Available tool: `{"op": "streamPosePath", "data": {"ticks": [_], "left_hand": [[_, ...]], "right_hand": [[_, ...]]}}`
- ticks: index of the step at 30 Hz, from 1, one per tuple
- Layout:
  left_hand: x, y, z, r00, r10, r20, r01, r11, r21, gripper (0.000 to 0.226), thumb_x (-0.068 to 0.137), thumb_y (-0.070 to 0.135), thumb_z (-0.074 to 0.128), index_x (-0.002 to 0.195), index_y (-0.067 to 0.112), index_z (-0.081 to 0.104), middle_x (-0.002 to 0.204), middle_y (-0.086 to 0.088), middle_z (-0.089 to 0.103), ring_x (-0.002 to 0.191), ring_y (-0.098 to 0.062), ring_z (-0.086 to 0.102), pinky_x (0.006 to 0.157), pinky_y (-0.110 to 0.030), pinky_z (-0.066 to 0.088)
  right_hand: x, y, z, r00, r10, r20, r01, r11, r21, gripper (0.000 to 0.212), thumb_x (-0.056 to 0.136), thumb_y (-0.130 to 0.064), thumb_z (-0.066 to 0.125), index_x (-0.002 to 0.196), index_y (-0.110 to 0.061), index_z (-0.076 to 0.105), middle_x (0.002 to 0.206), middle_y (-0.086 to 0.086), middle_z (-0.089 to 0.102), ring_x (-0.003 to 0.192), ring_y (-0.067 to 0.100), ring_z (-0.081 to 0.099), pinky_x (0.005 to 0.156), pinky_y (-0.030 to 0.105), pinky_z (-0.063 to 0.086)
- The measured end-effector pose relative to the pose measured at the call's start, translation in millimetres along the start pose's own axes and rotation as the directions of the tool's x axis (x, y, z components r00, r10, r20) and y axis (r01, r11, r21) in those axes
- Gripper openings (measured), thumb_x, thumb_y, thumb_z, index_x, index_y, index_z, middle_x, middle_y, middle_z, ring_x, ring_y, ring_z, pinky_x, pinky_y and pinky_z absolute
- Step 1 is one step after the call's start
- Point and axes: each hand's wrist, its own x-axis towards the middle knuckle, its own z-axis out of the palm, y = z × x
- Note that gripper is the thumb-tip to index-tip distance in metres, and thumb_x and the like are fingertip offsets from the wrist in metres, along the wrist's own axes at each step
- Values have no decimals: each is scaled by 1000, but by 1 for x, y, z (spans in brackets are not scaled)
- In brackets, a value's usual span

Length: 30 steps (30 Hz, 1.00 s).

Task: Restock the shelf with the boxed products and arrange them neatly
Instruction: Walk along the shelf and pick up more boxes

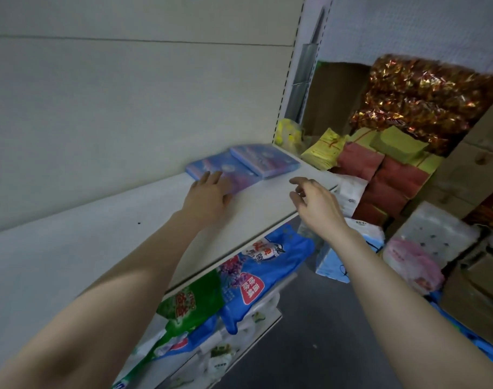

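Observation:
Two flat blue and purple boxes lie on the white shelf board (99,234) near its far right end, close to the back panel. The nearer box (225,171) lies to the left; the farther box (265,160) partly overlaps its right edge. My left hand (209,196) rests flat on the shelf, its fingers on the near corner of the nearer box. My right hand (315,203) hovers over the shelf's front edge, fingers spread and curled, holding nothing.
Blue (267,268) and green (192,304) detergent bags fill the shelves below. Right of the shelf stand red and yellow paper packs (391,178), a bag of gold foil (425,96), tissue packs (433,234) and cardboard cartons (481,299). Dark floor (324,332) lies below.

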Motion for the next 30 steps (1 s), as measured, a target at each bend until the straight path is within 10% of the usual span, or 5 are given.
{"op": "streamPosePath", "data": {"ticks": [14,19,24,30], "left_hand": [[-19,1,-4,996,-46,76,41,996,76,50,93,9,47,140,27,49,147,2,44,134,-21,41,109,-25,30],[-33,21,-5,976,-218,29,217,976,18,57,83,-6,47,129,23,60,140,3,51,132,-18,43,107,-21,31],[-10,34,3,890,-433,-140,442,897,34,39,88,38,31,96,24,67,102,0,63,95,-27,56,81,-39,49],[24,48,26,872,-489,7,469,840,275,74,84,68,11,144,33,35,144,-3,41,130,-33,38,107,-43,31]], "right_hand": [[171,26,63,967,-50,252,34,997,68,48,104,-42,29,140,-15,48,140,14,54,125,34,51,99,42,43],[211,29,61,899,-59,435,122,985,-120,56,90,-66,29,95,-19,59,109,18,60,105,36,58,82,38,44],[236,39,65,778,-352,521,419,908,-12,94,72,-83,50,149,-32,33,153,7,36,137,31,37,110,42,36],[240,46,73,801,-239,548,336,938,-82,111,60,-97,36,150,-35,24,155,8,27,139,32,33,111,46,33]]}}
